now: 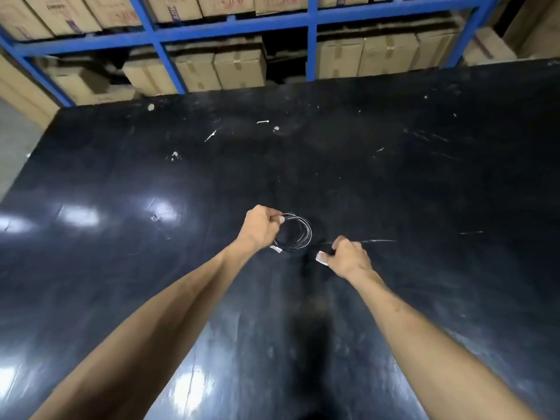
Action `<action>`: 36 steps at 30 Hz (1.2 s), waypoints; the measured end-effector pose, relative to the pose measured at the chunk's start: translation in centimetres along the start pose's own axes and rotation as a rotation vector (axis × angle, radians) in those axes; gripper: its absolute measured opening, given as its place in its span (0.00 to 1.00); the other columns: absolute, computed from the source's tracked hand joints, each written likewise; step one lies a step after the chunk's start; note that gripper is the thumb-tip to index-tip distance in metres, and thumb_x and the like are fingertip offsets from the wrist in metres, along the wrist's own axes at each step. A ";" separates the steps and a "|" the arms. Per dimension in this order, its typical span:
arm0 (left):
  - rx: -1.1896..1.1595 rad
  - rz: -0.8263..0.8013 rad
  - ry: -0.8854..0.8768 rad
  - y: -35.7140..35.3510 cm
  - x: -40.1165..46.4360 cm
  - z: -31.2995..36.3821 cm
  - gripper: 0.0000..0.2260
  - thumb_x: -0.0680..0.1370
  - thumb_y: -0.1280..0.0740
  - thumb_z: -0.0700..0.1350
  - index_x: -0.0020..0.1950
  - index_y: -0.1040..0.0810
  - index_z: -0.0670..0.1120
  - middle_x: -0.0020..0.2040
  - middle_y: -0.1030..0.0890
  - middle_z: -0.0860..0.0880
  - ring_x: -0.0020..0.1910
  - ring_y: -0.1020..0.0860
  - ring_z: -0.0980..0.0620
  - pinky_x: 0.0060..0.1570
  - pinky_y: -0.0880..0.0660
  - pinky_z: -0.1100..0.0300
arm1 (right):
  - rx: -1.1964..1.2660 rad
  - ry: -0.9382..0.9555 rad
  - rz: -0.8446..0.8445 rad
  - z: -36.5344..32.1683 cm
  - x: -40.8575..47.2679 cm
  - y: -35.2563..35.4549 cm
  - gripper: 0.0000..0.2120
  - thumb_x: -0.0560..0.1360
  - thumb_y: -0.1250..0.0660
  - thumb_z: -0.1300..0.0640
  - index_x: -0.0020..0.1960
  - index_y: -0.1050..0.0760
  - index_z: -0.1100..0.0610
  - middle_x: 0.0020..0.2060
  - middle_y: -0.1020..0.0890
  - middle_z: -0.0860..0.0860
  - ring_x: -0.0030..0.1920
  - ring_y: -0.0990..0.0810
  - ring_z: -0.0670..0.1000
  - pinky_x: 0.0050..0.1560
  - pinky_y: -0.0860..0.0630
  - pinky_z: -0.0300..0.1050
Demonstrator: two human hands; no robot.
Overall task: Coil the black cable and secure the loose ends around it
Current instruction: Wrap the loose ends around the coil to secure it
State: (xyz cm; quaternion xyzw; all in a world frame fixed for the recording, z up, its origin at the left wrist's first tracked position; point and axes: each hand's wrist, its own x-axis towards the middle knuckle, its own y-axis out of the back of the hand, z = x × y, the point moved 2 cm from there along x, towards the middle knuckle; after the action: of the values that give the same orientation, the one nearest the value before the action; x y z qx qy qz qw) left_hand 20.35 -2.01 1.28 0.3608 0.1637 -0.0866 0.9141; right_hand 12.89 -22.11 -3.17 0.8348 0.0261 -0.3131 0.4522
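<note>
The black cable (pixel 306 232) is wound into a small round coil of several loops, held above the black table (pixel 394 183). My left hand (pixel 260 225) pinches the coil at its top left. A white tag (pixel 276 249) hangs at the coil's lower left, just under my wrist. My right hand (pixel 348 256) sits to the lower right of the coil, fingers closed around a loose end of the cable with a white tag (pixel 321 257) sticking out by the thumb. A thin strand runs from this hand toward the coil.
The glossy black table has white scuffs and small scraps (pixel 263 121) toward its far half. Behind the far edge stands a blue metal rack (pixel 157 37) stacked with cardboard boxes (pixel 239 68). Grey floor (pixel 12 140) shows at the left.
</note>
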 end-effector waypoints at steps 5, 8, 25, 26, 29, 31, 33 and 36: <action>-0.006 -0.048 0.023 -1.5 0.9 -0.8 0.13 0.80 0.33 0.43 0.61 0.17 0.40 0.54 0.15 0.38 0.55 0.17 0.40 0.60 0.23 0.55 | -0.338 0.125 0.057 0.6 1.3 -1.5 0.18 0.76 0.28 0.52 0.65 0.21 0.53 0.64 0.23 0.54 0.65 0.22 0.57 0.61 0.25 0.50; -0.022 -0.070 0.046 -2.3 0.7 -1.1 0.12 0.80 0.33 0.42 0.61 0.17 0.40 0.52 0.15 0.37 0.55 0.17 0.41 0.55 0.25 0.60 | -0.435 0.236 0.128 1.8 1.2 -1.4 0.14 0.80 0.34 0.54 0.63 0.19 0.53 0.64 0.22 0.51 0.67 0.27 0.55 0.65 0.30 0.49; -0.326 -0.037 -0.065 2.0 -6.1 2.5 0.08 0.78 0.31 0.38 0.53 0.16 0.36 0.32 0.20 0.47 0.31 0.24 0.53 0.39 0.23 0.61 | -0.444 0.642 0.303 -5.7 -8.3 6.8 0.14 0.83 0.40 0.50 0.59 0.18 0.52 0.52 0.19 0.53 0.54 0.17 0.60 0.54 0.21 0.54; -0.361 -0.057 -0.081 2.2 -6.9 2.9 0.06 0.78 0.31 0.37 0.50 0.15 0.37 0.32 0.20 0.47 0.31 0.25 0.53 0.39 0.24 0.61 | -0.439 0.643 0.354 -6.1 -8.9 7.0 0.13 0.82 0.39 0.50 0.58 0.18 0.53 0.52 0.18 0.52 0.53 0.17 0.60 0.53 0.21 0.54; -0.393 -0.095 -0.131 2.8 -9.1 3.8 0.06 0.77 0.31 0.37 0.44 0.14 0.43 0.32 0.20 0.46 0.33 0.24 0.50 0.43 0.23 0.57 | -0.451 0.604 0.457 -6.8 -10.9 7.5 0.12 0.81 0.37 0.50 0.56 0.19 0.56 0.50 0.18 0.53 0.51 0.16 0.61 0.50 0.22 0.53; -0.384 -0.098 -0.156 3.0 -10.0 4.1 0.05 0.77 0.30 0.38 0.45 0.14 0.43 0.33 0.19 0.46 0.34 0.24 0.50 0.44 0.23 0.56 | -0.488 0.589 0.491 -6.9 -11.9 7.7 0.12 0.81 0.37 0.50 0.56 0.21 0.57 0.51 0.18 0.53 0.51 0.16 0.61 0.48 0.24 0.52; -0.353 -0.081 -0.177 3.1 -10.5 4.3 0.05 0.77 0.29 0.40 0.47 0.13 0.44 0.36 0.16 0.46 0.36 0.21 0.51 0.48 0.21 0.55 | -0.517 0.591 0.516 -7.0 -12.7 7.9 0.12 0.81 0.37 0.51 0.57 0.22 0.57 0.52 0.19 0.54 0.52 0.16 0.62 0.46 0.25 0.51; -0.340 -0.073 -0.203 3.2 -11.4 4.9 0.04 0.76 0.28 0.42 0.46 0.13 0.48 0.43 0.13 0.43 0.42 0.19 0.52 0.56 0.21 0.52 | -0.496 0.591 0.559 -6.9 -13.8 8.0 0.14 0.80 0.35 0.48 0.58 0.24 0.57 0.54 0.20 0.54 0.51 0.16 0.61 0.44 0.26 0.51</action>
State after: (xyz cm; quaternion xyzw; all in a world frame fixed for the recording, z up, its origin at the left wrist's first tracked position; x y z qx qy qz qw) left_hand 11.78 -2.62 10.83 0.1846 0.0957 -0.1267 0.9699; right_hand 7.85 -18.24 13.02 0.7301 0.0020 0.0870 0.6778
